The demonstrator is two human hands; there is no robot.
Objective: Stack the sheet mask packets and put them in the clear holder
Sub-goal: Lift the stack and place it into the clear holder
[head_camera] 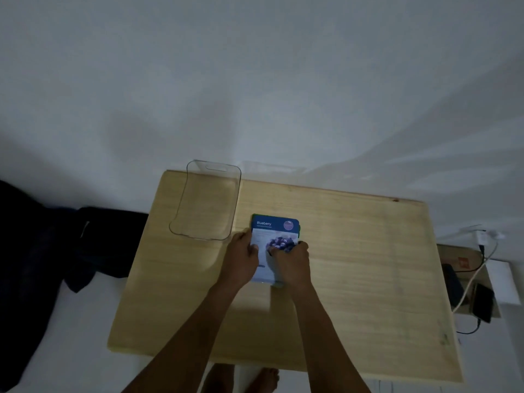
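A stack of sheet mask packets (274, 231) lies in the middle of the wooden table (354, 265); the top packet is blue and white with "Blueberry" printed on it, and green edges of others peek out beneath. My left hand (243, 259) grips the stack's left edge, thumb on top. My right hand (290, 263) grips the lower right part, fingers curled over the blueberry picture. The clear holder (181, 219) stands empty at the table's far left corner, just left of the stack.
Dark clothing or a bag (93, 245) lies on the white floor left of the table. At the right are a cardboard box (465, 259), dark devices (483, 304) and white cables (482, 262). A white wall rises behind the table.
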